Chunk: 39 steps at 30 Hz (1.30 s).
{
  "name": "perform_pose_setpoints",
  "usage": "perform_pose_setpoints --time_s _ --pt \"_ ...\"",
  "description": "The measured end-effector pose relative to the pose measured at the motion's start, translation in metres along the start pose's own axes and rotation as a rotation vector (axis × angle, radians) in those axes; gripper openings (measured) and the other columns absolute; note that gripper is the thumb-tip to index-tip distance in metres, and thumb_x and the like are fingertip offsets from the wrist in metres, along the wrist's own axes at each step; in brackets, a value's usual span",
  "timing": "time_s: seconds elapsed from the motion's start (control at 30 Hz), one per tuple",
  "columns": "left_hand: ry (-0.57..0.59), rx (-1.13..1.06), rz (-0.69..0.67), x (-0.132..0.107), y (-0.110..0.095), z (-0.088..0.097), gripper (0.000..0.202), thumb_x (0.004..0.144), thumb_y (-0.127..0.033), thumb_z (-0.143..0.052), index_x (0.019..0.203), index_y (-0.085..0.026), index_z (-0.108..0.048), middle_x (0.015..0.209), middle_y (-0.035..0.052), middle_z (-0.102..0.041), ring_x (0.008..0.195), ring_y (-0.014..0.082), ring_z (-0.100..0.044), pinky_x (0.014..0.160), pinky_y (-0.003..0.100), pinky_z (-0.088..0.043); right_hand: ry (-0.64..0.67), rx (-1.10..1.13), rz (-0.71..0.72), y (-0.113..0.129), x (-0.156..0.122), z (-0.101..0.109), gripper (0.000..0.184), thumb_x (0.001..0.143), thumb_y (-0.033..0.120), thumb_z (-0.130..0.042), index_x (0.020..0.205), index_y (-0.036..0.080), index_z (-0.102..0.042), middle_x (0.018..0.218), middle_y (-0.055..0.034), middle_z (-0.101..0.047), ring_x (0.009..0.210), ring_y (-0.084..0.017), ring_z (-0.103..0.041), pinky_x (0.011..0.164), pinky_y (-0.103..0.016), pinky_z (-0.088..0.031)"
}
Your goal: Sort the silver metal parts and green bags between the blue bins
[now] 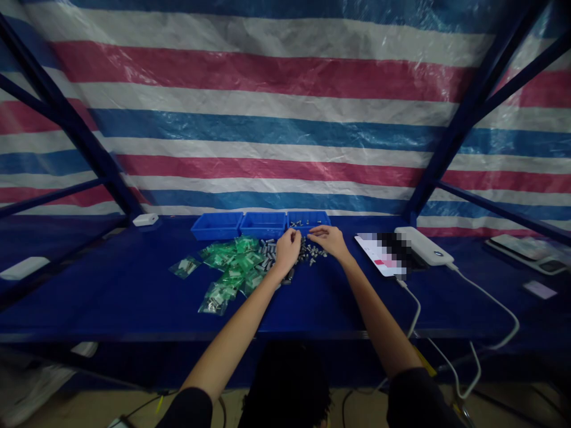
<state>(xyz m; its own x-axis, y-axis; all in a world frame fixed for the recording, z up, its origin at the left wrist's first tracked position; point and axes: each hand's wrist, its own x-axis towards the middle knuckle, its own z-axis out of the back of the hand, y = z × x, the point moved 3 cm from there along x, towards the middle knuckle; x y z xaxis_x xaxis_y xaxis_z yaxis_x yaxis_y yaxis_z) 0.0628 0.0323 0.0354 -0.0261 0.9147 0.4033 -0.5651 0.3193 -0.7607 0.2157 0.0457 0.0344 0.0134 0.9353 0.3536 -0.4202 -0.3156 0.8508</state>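
Observation:
My left hand (pixel 288 249) is over the pile of small metal parts, its fingers curled together; whatever they hold, if anything, is too small to make out. Just to its right, my right hand (pixel 331 240) has thumb and fingertips brought close in a pinch, and their contents cannot be made out either. Small shiny screws (pixel 311 252) lie loose beneath and between the hands. Grey cylindrical pieces (pixel 269 251) are heaped left of my left hand, partly hidden by it. Beyond the hands, the right blue bin (pixel 319 223) holds several small metal parts.
Two more blue bins (pixel 217 226) stand left of that one. Green-tinted plastic bags of parts (pixel 232 264) are piled on the blue table (pixel 147 285). At right lie a phone-like device (pixel 379 255), a white power bank (pixel 423 245) and a cable (pixel 491 297). Striped sheeting (pixel 276 107) hangs behind.

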Motion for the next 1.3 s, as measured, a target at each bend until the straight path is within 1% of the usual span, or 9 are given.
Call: perform_pose_setpoints --time_s 0.07,0.2,0.3,0.47,0.6,0.7,0.93,1.13,1.3 --pt "0.008 -0.008 -0.012 0.0 -0.002 0.0 0.034 0.087 -0.038 -0.036 0.066 -0.019 -0.054 0.059 -0.0019 -0.052 0.06 0.0123 -0.049 0.059 0.022 -0.035 -0.008 0.116 -0.03 0.002 0.001 0.0 0.029 0.063 0.036 -0.07 0.083 0.016 -0.068 0.08 -0.0061 -0.072 0.069 -0.018 -0.067 0.068 -0.03 -0.055" --pt "0.062 -0.101 -0.038 -0.001 -0.006 -0.001 0.04 0.088 -0.044 -0.033 0.067 -0.019 -0.055 0.064 -0.0004 -0.057 0.064 0.0129 -0.052 0.065 0.023 -0.038 0.002 0.299 -0.054 0.003 0.004 -0.002 0.039 0.058 0.039 -0.073 0.088 0.015 -0.067 0.088 -0.008 -0.071 0.079 -0.02 -0.068 0.078 -0.034 -0.054" --pt "0.09 -0.158 -0.039 -0.001 -0.008 -0.002 0.039 0.088 -0.044 -0.034 0.068 -0.018 -0.057 0.067 0.0002 -0.059 0.066 0.0132 -0.054 0.067 0.023 -0.04 0.025 0.371 -0.051 0.004 0.004 -0.003 0.041 0.056 0.04 -0.075 0.088 0.015 -0.067 0.09 -0.0083 -0.071 0.083 -0.021 -0.067 0.081 -0.036 -0.053" --pt "0.118 -0.205 -0.069 -0.001 -0.01 -0.004 0.036 0.087 -0.039 -0.038 0.069 -0.017 -0.059 0.069 0.0011 -0.062 0.068 0.0138 -0.056 0.067 0.024 -0.041 0.038 0.449 -0.046 0.005 0.004 -0.005 0.042 0.053 0.037 -0.077 0.087 0.015 -0.066 0.087 -0.008 -0.071 0.084 -0.021 -0.067 0.086 -0.037 -0.052" --pt "0.127 -0.193 -0.07 0.0 -0.007 -0.005 0.036 0.086 -0.038 -0.039 0.07 -0.016 -0.063 0.074 0.0029 -0.064 0.072 0.015 -0.057 0.07 0.025 -0.041 0.064 0.462 -0.042 0.006 0.003 -0.006 0.043 0.054 0.038 -0.077 0.089 0.015 -0.066 0.089 -0.008 -0.071 0.087 -0.021 -0.067 0.088 -0.038 -0.051" --pt "0.122 -0.175 -0.066 0.0 -0.005 -0.006 0.034 0.086 -0.038 -0.039 0.074 -0.017 -0.063 0.076 0.0027 -0.065 0.073 0.0149 -0.057 0.07 0.025 -0.04 0.087 0.485 -0.041 0.008 0.003 -0.007 0.041 0.055 0.036 -0.077 0.089 0.016 -0.066 0.09 -0.0071 -0.071 0.089 -0.021 -0.067 0.09 -0.038 -0.05" --pt "0.079 -0.167 -0.074 0.001 -0.005 -0.005 0.031 0.087 -0.038 -0.038 0.071 -0.018 -0.056 0.064 -0.002 -0.053 0.063 0.0116 -0.048 0.062 0.022 -0.035 0.13 0.466 -0.016 0.01 0.002 -0.008 0.037 0.059 0.034 -0.075 0.09 0.017 -0.067 0.093 -0.0062 -0.071 0.092 -0.019 -0.066 0.094 -0.037 -0.047" --pt "0.046 -0.216 -0.066 0.0 -0.006 -0.002 0.031 0.085 -0.039 -0.041 0.068 -0.017 -0.054 0.062 -0.0028 -0.05 0.064 0.0112 -0.047 0.063 0.021 -0.034 0.135 0.397 0.011 0.004 0.003 -0.013 0.033 0.062 0.037 -0.071 0.086 0.015 -0.068 0.089 -0.0066 -0.072 0.087 -0.02 -0.066 0.089 -0.037 -0.049" --pt "0.047 -0.146 -0.033 0.002 -0.002 -0.003 0.033 0.084 -0.038 -0.043 0.062 -0.017 -0.055 0.059 -0.0021 -0.051 0.062 0.0116 -0.047 0.062 0.022 -0.034 0.144 0.37 0.003 0.002 0.003 -0.018 0.031 0.064 0.038 -0.069 0.086 0.016 -0.068 0.087 -0.006 -0.071 0.083 -0.019 -0.066 0.083 -0.034 -0.05"
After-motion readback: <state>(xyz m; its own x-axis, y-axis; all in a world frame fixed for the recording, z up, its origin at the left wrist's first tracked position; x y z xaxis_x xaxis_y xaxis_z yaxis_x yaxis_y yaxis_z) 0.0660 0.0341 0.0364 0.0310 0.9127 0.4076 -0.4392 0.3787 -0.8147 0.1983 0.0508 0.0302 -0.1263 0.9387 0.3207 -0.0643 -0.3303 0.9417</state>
